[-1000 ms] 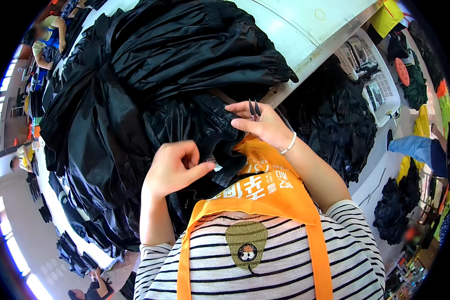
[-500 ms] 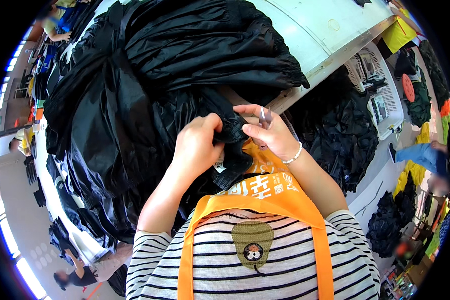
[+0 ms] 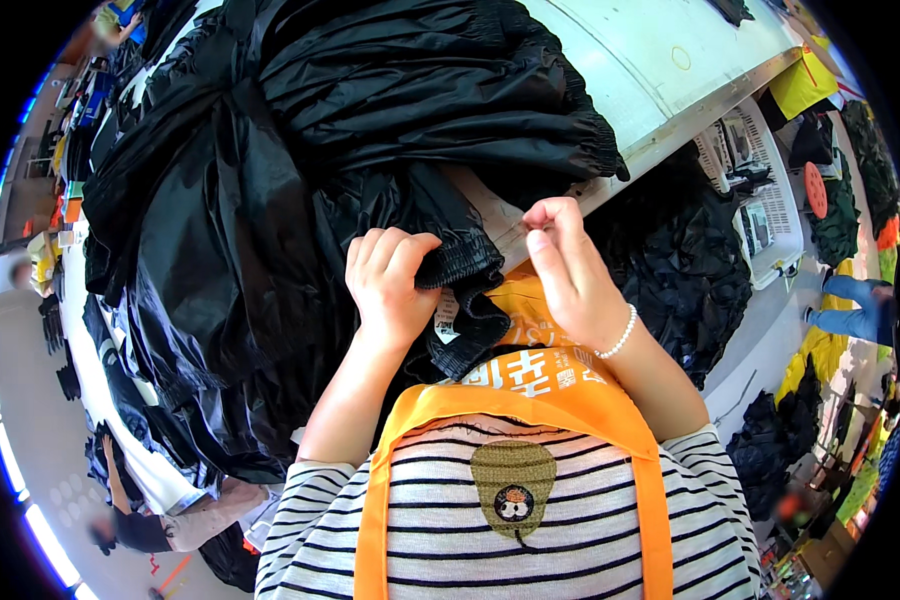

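A black garment with a gathered elastic waistband [image 3: 465,258] lies at the near edge of the pile, a white label [image 3: 446,316] showing inside it. My left hand [image 3: 395,285] is closed on that waistband, thumb and fingers pinching the cloth. Just right of it, my right hand [image 3: 575,275] is raised clear of the garment. Its thumb and bent fingers are drawn together; whatever they hold is hidden or too small to make out. No snips show in this hand now.
Shiny black garments [image 3: 410,90] are heaped over the pale table [image 3: 630,70]. Right of its edge lie more black cloth [image 3: 670,270] and a white plastic basket [image 3: 785,210]. A yellow cloth [image 3: 802,85] hangs at the far right. Other people are around the sides.
My right hand has drawn away from the waistband, up and to the right. The metal snips seen at its fingers have gone out of sight. My left hand keeps its grip.
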Available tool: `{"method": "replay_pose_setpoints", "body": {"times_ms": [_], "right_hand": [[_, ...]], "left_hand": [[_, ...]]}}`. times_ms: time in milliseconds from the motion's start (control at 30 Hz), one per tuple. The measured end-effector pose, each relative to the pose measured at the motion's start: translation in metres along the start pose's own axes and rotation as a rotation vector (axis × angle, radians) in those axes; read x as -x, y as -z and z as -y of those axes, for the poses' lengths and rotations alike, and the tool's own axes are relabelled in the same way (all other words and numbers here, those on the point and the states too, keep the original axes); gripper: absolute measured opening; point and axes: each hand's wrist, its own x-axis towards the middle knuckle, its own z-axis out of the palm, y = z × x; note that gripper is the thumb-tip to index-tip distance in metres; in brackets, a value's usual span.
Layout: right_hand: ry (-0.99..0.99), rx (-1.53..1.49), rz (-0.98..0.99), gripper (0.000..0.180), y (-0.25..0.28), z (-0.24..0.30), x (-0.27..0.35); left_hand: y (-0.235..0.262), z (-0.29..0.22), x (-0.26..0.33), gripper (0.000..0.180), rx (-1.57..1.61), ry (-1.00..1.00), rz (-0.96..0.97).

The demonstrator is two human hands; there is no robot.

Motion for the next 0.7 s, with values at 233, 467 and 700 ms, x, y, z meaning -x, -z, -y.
{"method": "replay_pose_setpoints", "body": {"times_ms": [233, 467, 700], "right_hand": [[0.083, 0.262, 0.146, 0.02, -0.002, 0.02, -0.014], [0.078, 0.381, 0.175, 0.019, -0.006, 0.02, -0.026], [0.017, 0.361, 0.201, 0.019, -0.005, 0.018, -0.028]], "left_hand": [[-0.002, 0.001, 0.0, 0.027, 0.016, -0.019, -0.002], [-0.003, 0.001, 0.004, 0.031, 0.008, -0.065, 0.004], [-0.004, 0.002, 0.006, 0.032, 0.002, -0.071, 0.005]]}}
